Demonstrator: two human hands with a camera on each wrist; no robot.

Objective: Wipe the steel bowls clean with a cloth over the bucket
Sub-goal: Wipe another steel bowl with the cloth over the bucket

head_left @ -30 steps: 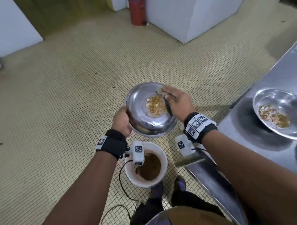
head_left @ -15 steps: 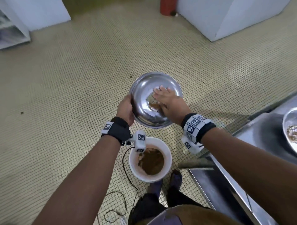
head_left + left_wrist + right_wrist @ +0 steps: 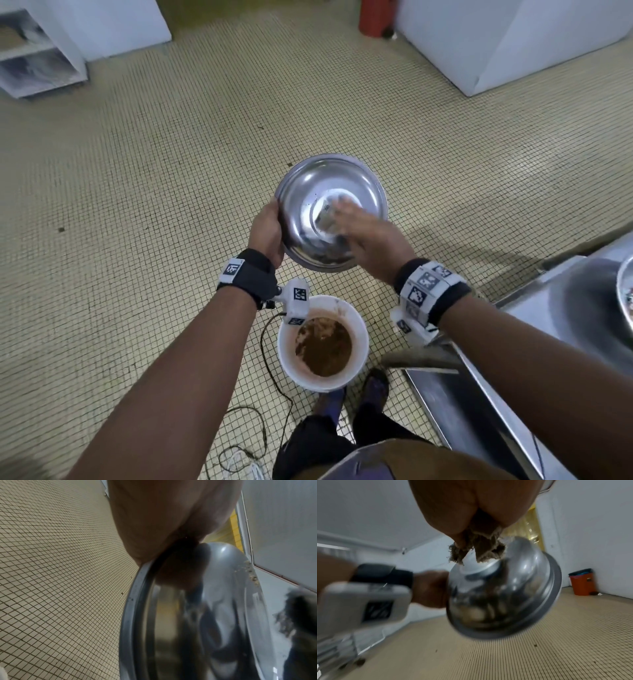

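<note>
We're holding the bowl (image 3: 318,192) tilted above the bucket (image 3: 359,356), left hand (image 3: 265,228) gripping its rim since thin slick steel probably slips anywhere else, while our right hand (image 3: 371,241) is pressing the soft cloth (image 3: 479,549) inside.

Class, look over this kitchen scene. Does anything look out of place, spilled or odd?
A loose cable trails over the tiled floor right beside the bucket and the person's feet, a likely trip risk. Food crumbs cling to the steel bowl.
</note>
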